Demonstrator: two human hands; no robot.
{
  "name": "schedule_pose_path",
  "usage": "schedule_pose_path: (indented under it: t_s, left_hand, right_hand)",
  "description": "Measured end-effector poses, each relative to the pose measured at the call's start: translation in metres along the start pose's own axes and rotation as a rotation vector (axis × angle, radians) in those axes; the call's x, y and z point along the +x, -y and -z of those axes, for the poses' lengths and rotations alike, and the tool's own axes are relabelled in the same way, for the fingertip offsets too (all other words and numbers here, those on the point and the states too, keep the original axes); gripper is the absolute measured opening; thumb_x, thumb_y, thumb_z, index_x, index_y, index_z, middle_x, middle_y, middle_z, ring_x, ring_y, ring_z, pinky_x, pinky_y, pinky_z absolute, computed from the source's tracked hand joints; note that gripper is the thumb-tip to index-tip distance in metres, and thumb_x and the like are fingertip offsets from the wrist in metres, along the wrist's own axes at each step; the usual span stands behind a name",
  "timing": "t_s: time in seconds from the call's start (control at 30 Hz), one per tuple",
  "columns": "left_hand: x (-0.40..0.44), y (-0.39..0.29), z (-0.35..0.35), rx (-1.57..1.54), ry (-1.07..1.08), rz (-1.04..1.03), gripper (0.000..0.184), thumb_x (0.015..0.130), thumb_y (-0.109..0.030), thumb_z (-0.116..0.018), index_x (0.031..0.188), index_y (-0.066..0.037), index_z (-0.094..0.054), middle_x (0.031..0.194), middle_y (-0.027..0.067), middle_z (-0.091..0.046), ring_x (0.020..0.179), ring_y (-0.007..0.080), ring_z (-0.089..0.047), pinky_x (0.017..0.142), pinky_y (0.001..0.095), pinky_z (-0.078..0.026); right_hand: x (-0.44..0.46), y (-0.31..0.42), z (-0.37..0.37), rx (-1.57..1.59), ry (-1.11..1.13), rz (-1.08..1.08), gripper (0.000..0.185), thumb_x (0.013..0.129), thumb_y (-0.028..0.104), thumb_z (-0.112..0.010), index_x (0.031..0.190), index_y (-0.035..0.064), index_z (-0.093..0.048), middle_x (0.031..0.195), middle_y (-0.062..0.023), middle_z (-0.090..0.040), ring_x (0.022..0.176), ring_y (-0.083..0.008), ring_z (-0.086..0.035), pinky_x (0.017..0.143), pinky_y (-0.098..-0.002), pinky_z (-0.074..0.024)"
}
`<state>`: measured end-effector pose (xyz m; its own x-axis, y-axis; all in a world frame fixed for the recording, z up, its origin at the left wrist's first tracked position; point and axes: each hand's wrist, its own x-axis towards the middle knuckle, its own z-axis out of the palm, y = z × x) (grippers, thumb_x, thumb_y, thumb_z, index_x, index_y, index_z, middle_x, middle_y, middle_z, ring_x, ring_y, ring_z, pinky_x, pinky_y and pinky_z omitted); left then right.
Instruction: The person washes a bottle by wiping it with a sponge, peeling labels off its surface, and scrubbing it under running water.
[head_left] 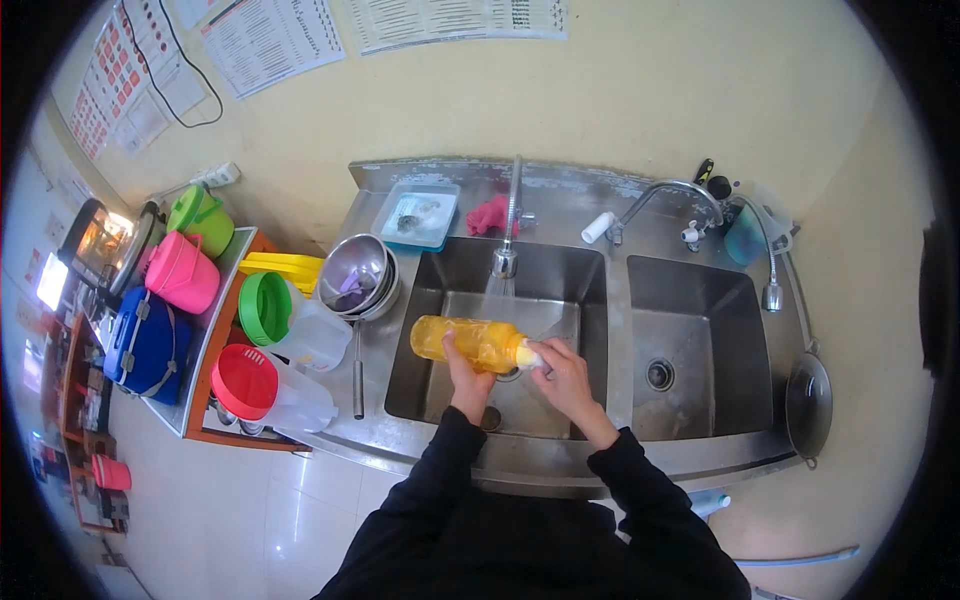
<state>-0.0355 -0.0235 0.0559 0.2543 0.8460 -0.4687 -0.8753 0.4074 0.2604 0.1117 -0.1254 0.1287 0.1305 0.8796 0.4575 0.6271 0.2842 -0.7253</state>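
A yellow bottle (pixel 465 341) lies nearly level above the left sink basin (pixel 430 290), its neck pointing right. My left hand (pixel 466 378) is wrapped round the bottle's body from below, with the thumb on its near side. At the neck end, my right hand (pixel 565 382) has its fingers closed on a small white item (pixel 528 354), which looks like a sponge or cloth and touches the bottle's mouth. Just behind the bottle, water runs down from the spray faucet (pixel 504 262). Foam or water drops show on the bottle's surface.
Left of the basin are stacked metal bowls (pixel 350 268), a long-handled utensil (pixel 359 375) and clear jugs with green (pixel 265 308) and red (pixel 244 382) rims. A tray (pixel 417 215) and pink cloth (pixel 487 215) lie behind. The right basin (pixel 690 310) has a curved faucet (pixel 668 186).
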Motion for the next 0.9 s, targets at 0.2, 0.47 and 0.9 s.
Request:
schedule_pose_path:
  t_s: [0.2,0.47,0.9]
  left_hand:
    - [-0.001,0.006,-0.006,0.099,0.010,-0.108,0.058,0.085,-0.054,-0.055,0.125,-0.012,-0.049,0.118,0.0089,-0.057,0.109,0.0292,-0.056,0.096,0.0470,-0.044]
    - [-0.016,0.007,-0.018,0.163,0.026,-0.140,0.057,0.084,-0.048,-0.061,0.126,-0.011,-0.048,0.116,0.0090,-0.057,0.106,0.0290,-0.057,0.093,0.0470,-0.046]
    - [0.007,0.003,-0.022,0.279,0.340,-0.232,0.058,0.088,-0.043,-0.055,0.130,-0.004,-0.044,0.117,0.0126,-0.056,0.106,0.0283,-0.058,0.091,0.0417,-0.048]
  right_hand:
    - [-0.015,-0.005,-0.006,0.006,-0.043,0.024,0.045,0.071,-0.002,-0.063,0.115,0.0056,-0.063,0.094,-0.0116,-0.062,0.072,-0.0259,-0.063,0.064,-0.0340,-0.0513]
    - [-0.022,-0.010,-0.015,0.132,0.388,-0.131,0.039,0.074,-0.004,-0.055,0.113,-0.0010,-0.055,0.085,-0.0125,-0.063,0.062,-0.0168,-0.064,0.056,-0.0282,-0.0512]
    - [-0.023,-0.003,-0.032,1.432,0.212,-0.817,0.029,0.087,0.002,-0.059,0.115,0.0055,-0.052,0.072,0.0016,-0.052,0.049,-0.0057,-0.046,0.043,-0.0217,-0.0365]
